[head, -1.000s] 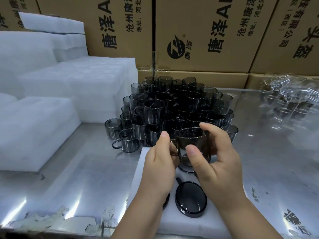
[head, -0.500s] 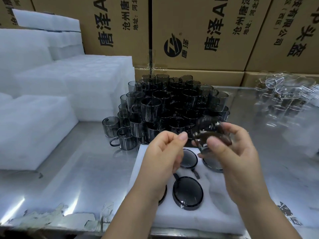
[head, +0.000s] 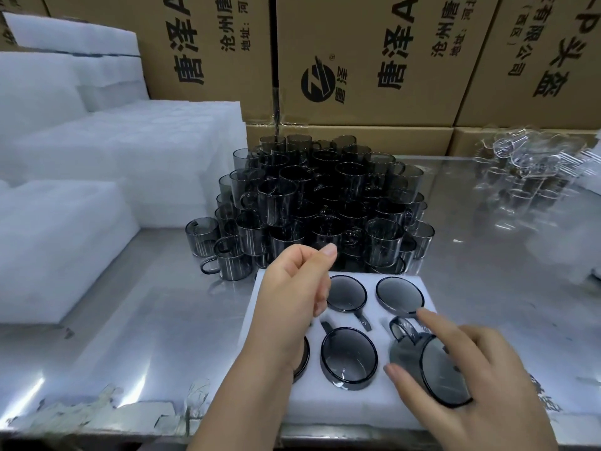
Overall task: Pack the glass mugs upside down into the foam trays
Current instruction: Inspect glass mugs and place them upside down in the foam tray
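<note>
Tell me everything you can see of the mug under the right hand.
The mug is smoky dark-grey glass, see-through, with a round base and a loop handle. It is upside down but tilted, base toward the camera, handle pointing away. It sits partly in the front right pocket of the white foam tray, not seated flat. The right hand grips it, thumb on the near side.

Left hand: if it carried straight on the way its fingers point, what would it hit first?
Probably the front of the mug pile just beyond the foam tray; the left hand hovers, so its height is unclear.
</note>
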